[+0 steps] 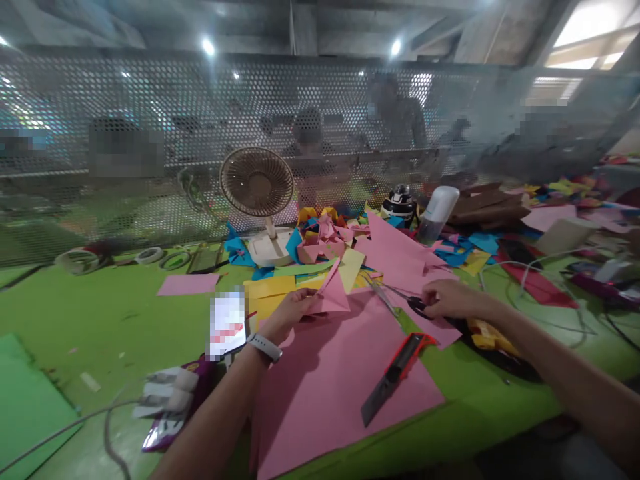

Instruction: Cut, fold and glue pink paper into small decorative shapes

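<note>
Lying near left grip (296,307): phone (229,327), screen illegible. Folded pink paper (334,293) is pinched there; scissors (416,305) are held in right grip (441,298).

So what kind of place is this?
Probably a paper-craft workroom: bright paper pieces are heaped on the green table, a box cutter lies on a large pink sheet, and the right hand holds scissors.

The single head-worn camera looks forward and down across the flat lime-green desk (130,313) from close behind the person's bare left hand (291,311) and bare right hand (444,299), its wide view reaching past the grey perforated metal screen (335,93) to the grey ceiling (350,27).
</note>
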Demonstrator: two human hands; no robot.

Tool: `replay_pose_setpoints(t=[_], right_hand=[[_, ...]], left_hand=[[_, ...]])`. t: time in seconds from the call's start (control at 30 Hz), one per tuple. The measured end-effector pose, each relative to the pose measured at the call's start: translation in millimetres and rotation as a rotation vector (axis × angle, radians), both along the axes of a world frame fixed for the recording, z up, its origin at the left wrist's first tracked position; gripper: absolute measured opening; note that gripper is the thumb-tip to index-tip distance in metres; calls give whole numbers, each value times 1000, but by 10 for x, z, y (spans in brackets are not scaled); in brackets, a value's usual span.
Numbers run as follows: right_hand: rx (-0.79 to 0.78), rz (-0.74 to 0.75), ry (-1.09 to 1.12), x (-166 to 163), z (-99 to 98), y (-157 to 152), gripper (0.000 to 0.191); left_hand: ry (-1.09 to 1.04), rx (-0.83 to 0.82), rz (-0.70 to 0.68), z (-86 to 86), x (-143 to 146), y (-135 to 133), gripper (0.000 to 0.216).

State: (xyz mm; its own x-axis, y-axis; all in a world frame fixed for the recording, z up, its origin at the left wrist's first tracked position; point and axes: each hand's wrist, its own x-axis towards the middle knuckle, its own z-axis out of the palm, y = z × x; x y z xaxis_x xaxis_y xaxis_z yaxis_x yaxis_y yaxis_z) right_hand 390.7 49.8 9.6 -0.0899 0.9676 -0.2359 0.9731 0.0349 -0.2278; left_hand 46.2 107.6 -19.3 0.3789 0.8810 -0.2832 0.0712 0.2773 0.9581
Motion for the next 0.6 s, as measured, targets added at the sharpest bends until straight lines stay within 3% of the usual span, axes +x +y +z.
replay_pose_setpoints(t=[0.1, 0.23, 0.43, 0.6], right_hand=[[-76, 13, 300, 83, -62, -103, 14], [-309, -13, 712, 12, -174, -257, 24], [-616, -5, 968, -349, -289, -294, 36], [-737, 79, 1135, -518, -385, -180, 39]], left_hand=[[-54, -43, -39, -6, -15, 3, 33], [-47, -84, 8, -41, -30, 22, 31], [-65, -66, 22, 15, -25, -7, 22], [-38, -74, 16, 101, -8, -30, 21]])
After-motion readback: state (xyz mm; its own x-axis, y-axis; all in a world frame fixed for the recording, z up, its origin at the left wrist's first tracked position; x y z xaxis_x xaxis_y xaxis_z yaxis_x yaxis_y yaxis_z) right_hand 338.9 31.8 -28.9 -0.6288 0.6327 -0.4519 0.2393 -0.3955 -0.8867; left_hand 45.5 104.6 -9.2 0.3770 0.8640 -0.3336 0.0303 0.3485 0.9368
